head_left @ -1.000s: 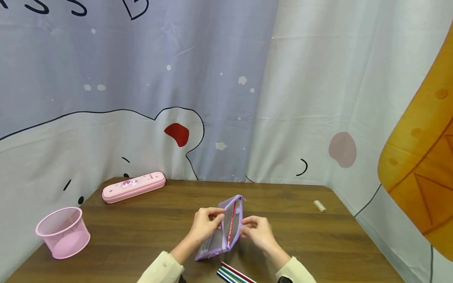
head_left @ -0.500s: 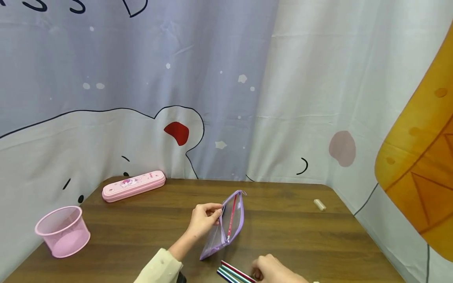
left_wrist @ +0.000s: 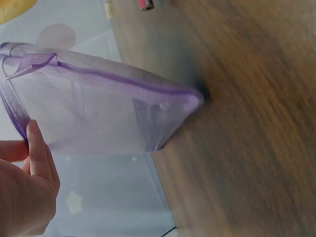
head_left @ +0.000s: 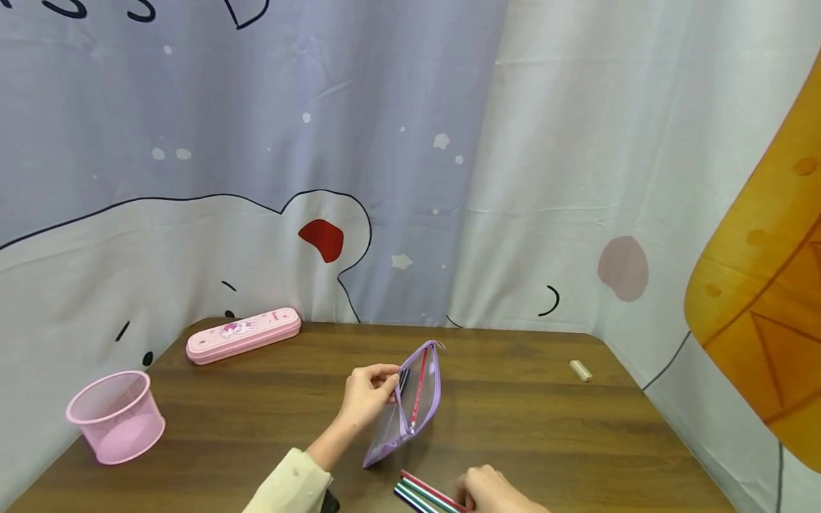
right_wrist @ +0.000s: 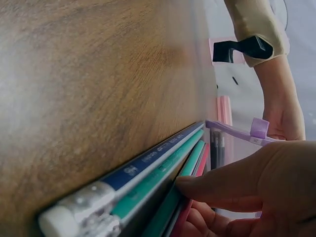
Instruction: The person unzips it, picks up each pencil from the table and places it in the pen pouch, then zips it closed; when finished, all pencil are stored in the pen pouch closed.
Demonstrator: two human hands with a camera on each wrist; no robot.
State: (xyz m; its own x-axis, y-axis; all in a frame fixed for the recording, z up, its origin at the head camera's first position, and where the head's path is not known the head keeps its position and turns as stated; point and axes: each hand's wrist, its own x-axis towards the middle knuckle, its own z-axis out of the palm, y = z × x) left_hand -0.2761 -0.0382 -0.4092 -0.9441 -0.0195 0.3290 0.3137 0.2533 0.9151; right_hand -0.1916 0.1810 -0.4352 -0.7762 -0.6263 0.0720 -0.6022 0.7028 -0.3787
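My left hand (head_left: 368, 392) pinches the rim of a see-through mesh pencil pouch (left_wrist: 98, 103) with purple edging. The pouch stands tilted on the table, its unzipped mouth gaping to the right. Inside it a red pencil (head_left: 419, 388) leans, and dark pencils show near my left fingers. Low in the head view, several pencils (head_left: 426, 493) lie side by side on the table. My right hand (head_left: 494, 491) is at their right end. The right wrist view shows its thumb on a green pencil (right_wrist: 170, 202) and curled fingers against a red one; a blue pencil (right_wrist: 143, 163) lies alongside.
A pink pencil case (head_left: 244, 335) lies at the back left of the wooden table (head_left: 577, 442). Nearer, at the left edge, stands a pink mesh cup (head_left: 118, 420). A small pale eraser-like block (head_left: 580, 370) is at the right. A printed curtain (head_left: 545, 178) hangs behind.
My right hand has let go of the pouch's right side and come down towards me to the pencils, where it now pinches some. My left hand still holds the pouch, raised slightly.
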